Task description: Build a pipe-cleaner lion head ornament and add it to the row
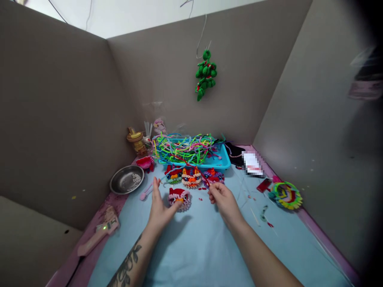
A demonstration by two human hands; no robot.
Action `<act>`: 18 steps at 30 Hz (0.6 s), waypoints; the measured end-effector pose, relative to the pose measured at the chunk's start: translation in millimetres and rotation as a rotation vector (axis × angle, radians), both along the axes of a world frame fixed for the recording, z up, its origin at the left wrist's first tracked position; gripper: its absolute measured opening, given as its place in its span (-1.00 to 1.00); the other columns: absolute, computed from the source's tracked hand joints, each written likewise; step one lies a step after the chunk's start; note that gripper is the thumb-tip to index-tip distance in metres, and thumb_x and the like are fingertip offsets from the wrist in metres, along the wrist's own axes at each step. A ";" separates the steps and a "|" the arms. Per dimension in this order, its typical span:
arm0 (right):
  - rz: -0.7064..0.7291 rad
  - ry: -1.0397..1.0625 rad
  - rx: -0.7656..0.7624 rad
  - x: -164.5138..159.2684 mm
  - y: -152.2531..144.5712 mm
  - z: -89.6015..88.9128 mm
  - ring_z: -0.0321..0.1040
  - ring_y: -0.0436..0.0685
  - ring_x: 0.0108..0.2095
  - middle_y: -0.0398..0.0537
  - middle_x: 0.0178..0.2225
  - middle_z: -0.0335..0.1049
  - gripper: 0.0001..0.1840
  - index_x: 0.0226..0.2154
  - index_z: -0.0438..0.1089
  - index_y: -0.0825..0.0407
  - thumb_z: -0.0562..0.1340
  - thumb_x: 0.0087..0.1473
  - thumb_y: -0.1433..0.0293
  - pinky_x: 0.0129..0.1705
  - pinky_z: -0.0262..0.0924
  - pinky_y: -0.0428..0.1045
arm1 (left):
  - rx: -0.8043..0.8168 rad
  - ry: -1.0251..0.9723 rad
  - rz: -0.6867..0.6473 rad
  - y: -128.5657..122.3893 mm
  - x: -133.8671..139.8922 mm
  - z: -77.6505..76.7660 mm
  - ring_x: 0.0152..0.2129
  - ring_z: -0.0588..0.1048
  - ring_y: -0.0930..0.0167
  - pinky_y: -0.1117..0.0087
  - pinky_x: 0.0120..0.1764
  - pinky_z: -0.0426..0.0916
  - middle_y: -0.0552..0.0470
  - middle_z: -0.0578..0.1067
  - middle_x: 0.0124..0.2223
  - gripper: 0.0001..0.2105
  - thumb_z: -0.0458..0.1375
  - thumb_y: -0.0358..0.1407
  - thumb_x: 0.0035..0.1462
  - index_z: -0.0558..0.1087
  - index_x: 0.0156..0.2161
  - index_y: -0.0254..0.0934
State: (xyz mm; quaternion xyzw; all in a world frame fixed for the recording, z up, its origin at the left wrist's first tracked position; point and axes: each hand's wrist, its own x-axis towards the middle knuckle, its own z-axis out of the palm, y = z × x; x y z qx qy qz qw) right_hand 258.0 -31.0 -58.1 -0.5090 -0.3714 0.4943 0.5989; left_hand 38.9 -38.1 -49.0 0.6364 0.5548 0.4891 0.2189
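My left hand is open, its fingers raised and its thumb held apart. The thumb tip overlaps a small red and pink pipe-cleaner animal face with round eyes; whether it touches is unclear. Between the closed fingertips of my right hand is a red pipe cleaner, which stretches up and left toward the tray. Behind the hands lie an orange and red animal face, a red and green one and a red and purple one.
A blue tray holds many coloured pipe cleaners. Left are a metal bowl with small white bits and a pink glue gun with a lit green light. A yellow-green ring-shaped piece sits right. Grey partitions surround the table.
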 end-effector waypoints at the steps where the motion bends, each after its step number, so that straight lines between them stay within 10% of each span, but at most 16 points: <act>1: 0.002 -0.013 -0.002 -0.9 -0.6 0.6 0.17 -0.05 -0.62 -0.19 -0.60 0.29 -0.74 -0.54 0.26 0.05 0.26 -0.13 0.21 -0.60 0.07 -0.14 | 0.052 -0.007 0.043 -3.7 2.7 6.4 0.07 0.22 0.22 0.16 0.05 0.15 -0.19 0.21 0.15 -0.17 0.26 -0.28 -0.12 -0.06 0.23 -0.20; 5: 0.038 -0.003 -0.016 -6.4 -4.2 4.6 0.16 -0.07 -0.65 -0.21 -0.63 0.28 -0.76 -0.55 0.25 0.05 0.26 -0.16 0.24 -0.62 0.05 -0.15 | -0.134 -0.020 -0.211 -7.7 32.9 26.0 -0.38 0.45 0.37 0.39 -0.32 0.34 -0.07 0.49 -0.29 -0.80 0.09 -0.26 0.05 0.48 -0.25 -0.30; 12: 0.195 0.118 -0.117 -13.7 -10.0 11.4 0.07 -0.13 -0.74 -0.27 -0.70 0.22 -0.81 -0.57 0.20 0.05 0.23 -0.18 0.33 -0.73 -0.12 -0.21 | -0.344 -0.186 -0.405 23.2 84.3 21.0 -0.68 0.26 0.52 0.51 -0.59 0.16 0.15 0.30 -0.61 -0.79 0.08 -0.21 0.03 0.35 -0.51 -0.32; 18: 0.214 0.042 0.022 -15.5 -12.1 17.3 0.21 -0.06 -0.61 -0.25 -0.62 0.26 -0.77 -0.42 0.27 0.05 0.29 -0.17 0.32 -0.57 0.12 -0.15 | -0.285 -0.244 -0.334 22.9 78.8 15.3 -0.67 0.21 0.54 0.53 -0.57 0.10 0.19 0.24 -0.60 -0.75 0.06 -0.16 0.07 0.25 -0.51 -0.28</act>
